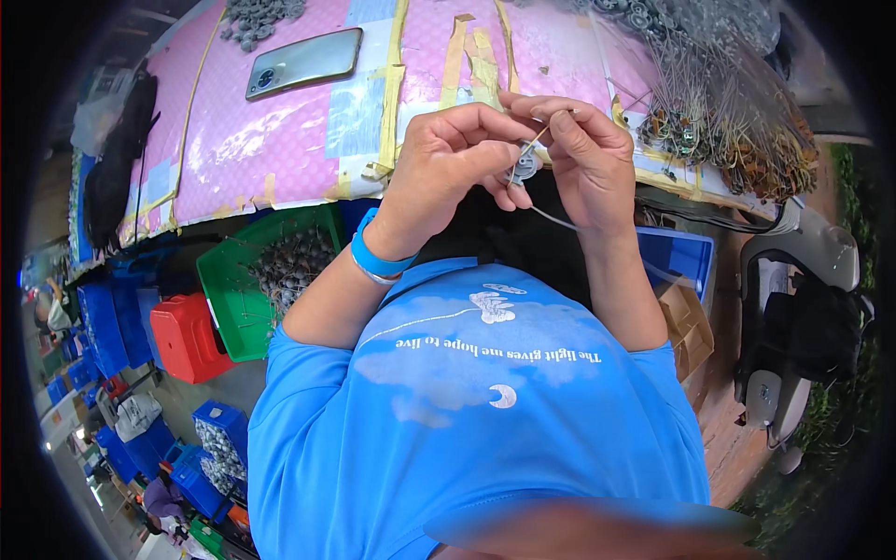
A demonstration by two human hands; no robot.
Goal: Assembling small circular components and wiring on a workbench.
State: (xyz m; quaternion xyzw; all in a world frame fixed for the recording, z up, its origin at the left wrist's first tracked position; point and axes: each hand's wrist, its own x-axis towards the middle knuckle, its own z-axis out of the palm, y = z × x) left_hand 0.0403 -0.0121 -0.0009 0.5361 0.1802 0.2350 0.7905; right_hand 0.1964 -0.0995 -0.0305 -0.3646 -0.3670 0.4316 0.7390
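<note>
Just over the table's near edge, my left hand (439, 163) is closed on a small round grey plastic part (525, 166), its thumb and fingers pinching the part's side. To its right, my right hand (595, 159) is closed in a pinch on a thin pale wire (536, 140). The wire crosses the face of the grey part, and a pale length (555, 218) hangs in a curve below the hands. Whether the wire is fixed to the part cannot be made out. Fingers hide some of the part's rim.
A phone (304, 63) lies on the pink-covered table (252, 140). Grey parts (259, 21) are heaped at the far left; wires with small boards (728, 117) lie at the right. Below stand a green crate (229, 280) of wired grey parts, a red container (189, 338) and a blue bin (679, 254).
</note>
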